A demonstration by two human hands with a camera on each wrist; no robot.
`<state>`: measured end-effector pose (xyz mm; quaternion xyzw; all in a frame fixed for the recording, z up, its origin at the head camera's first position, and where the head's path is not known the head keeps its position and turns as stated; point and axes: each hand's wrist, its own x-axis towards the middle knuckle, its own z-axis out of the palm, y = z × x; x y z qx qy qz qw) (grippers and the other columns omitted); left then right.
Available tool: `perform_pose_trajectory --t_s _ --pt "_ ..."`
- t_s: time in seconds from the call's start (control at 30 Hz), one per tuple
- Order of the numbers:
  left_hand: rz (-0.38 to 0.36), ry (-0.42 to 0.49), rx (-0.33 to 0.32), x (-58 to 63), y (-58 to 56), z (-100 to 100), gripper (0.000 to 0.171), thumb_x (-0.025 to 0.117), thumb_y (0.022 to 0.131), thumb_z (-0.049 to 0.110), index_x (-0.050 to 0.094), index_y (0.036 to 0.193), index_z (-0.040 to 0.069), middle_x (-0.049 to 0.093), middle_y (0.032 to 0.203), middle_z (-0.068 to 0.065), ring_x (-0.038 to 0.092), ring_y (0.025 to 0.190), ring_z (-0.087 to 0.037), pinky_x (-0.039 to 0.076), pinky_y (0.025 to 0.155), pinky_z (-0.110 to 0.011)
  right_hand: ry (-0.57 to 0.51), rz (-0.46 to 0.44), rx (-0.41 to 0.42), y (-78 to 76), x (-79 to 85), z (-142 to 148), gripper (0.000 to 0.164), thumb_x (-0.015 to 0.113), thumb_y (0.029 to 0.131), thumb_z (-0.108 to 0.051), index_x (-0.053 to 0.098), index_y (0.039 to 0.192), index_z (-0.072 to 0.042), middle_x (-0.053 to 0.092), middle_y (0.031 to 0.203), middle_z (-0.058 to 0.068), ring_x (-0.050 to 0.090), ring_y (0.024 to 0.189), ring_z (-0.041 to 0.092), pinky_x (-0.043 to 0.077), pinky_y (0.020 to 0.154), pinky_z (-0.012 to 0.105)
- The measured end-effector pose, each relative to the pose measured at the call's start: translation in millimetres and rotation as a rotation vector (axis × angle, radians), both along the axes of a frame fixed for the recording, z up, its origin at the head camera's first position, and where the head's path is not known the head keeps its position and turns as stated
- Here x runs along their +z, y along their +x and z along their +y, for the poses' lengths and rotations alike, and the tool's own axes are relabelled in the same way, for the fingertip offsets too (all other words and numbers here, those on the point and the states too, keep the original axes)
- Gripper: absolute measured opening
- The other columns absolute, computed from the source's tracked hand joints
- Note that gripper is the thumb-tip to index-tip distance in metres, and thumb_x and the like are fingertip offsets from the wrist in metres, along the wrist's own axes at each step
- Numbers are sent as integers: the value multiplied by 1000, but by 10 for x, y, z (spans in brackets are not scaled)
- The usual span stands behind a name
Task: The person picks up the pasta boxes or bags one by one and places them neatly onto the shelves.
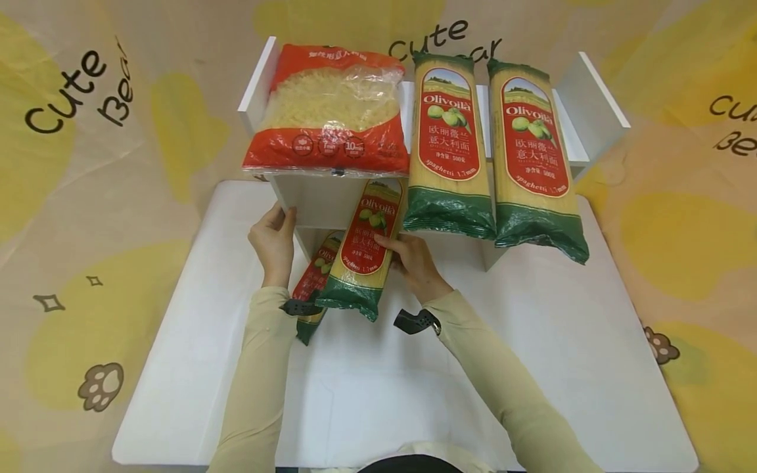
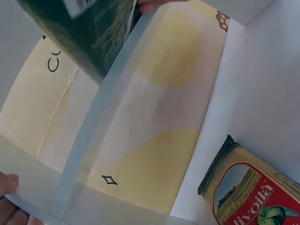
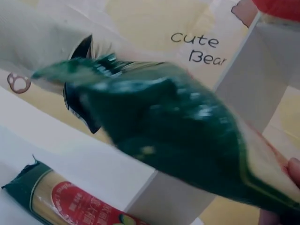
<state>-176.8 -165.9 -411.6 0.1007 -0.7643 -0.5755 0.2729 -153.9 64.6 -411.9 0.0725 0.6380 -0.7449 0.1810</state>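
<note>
My right hand [image 1: 418, 264] grips a spaghetti pack [image 1: 362, 246] with a green end and a red label, tilted at the middle compartment of a white shelf. In the right wrist view, the pack's green end [image 3: 178, 126] fills the centre. My left hand [image 1: 275, 246] pinches the front edge of the shelf's left side panel [image 1: 290, 197]; its fingers [image 2: 8, 183] show at lower left in the left wrist view. Lower down, a second spaghetti pack [image 1: 313, 279] lies slanted, partly hidden by the held pack and the left wrist strap.
On the shelf's top level lie a red bag of short pasta [image 1: 334, 98] at left and two spaghetti packs, one central [image 1: 451, 131] and one at right [image 1: 535, 144], overhanging the front. A white table [image 1: 473, 381] carries the shelf. Patterned cloth [image 1: 89, 230] hangs behind.
</note>
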Motion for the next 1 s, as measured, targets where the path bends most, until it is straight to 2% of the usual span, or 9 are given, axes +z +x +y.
perform_pose_trajectory --t_s 0.1,0.27,0.43,0.57,0.7,0.87,1.0 --pt "2 -6 3 -3 -6 -2 26 66 90 10 69 115 3 67 110 -13 67 98 -22 53 85 -29 7 24 -1 -27 -32 -19 42 62 91 -35 61 116 -1 68 104 8 60 87 16 50 73 21" --pt "12 -10 9 -2 -12 -2 26 66 90 9 69 114 3 68 109 -13 68 97 -22 53 84 -29 -65 -9 -27 -37 -50 -50 46 65 90 -37 60 118 -1 67 108 9 62 89 15 51 75 22" --pt "1 -7 10 -6 -4 1 26 65 90 9 69 115 3 68 110 -13 67 98 -22 53 85 -29 -75 -21 35 57 -66 -30 46 57 94 -38 58 120 0 66 107 8 61 89 16 50 81 25" --pt "-7 1 7 -5 -1 8 27 65 90 9 69 116 4 67 111 -13 67 99 -22 52 86 -29 -51 -21 72 185 -73 -15 42 56 95 -32 57 119 3 67 99 6 60 79 15 48 73 26" --pt "-1 18 3 -10 -4 19 26 65 90 9 69 115 4 67 110 -12 67 99 -22 52 86 -29 -56 -11 46 266 -67 -37 37 57 96 -23 57 118 7 66 90 4 56 69 12 44 64 25" --pt "-2 24 -5 -7 -3 8 26 65 90 10 69 115 4 67 111 -11 67 99 -21 52 87 -30 -56 -16 1 245 -36 -85 33 57 96 -21 58 115 6 65 88 3 55 68 12 44 63 25" --pt "7 13 -7 1 10 9 26 65 91 10 69 116 4 67 112 -12 67 100 -22 52 87 -30 -46 -17 -16 153 -28 -106 33 60 95 -24 59 111 4 63 85 2 52 67 12 43 63 23"
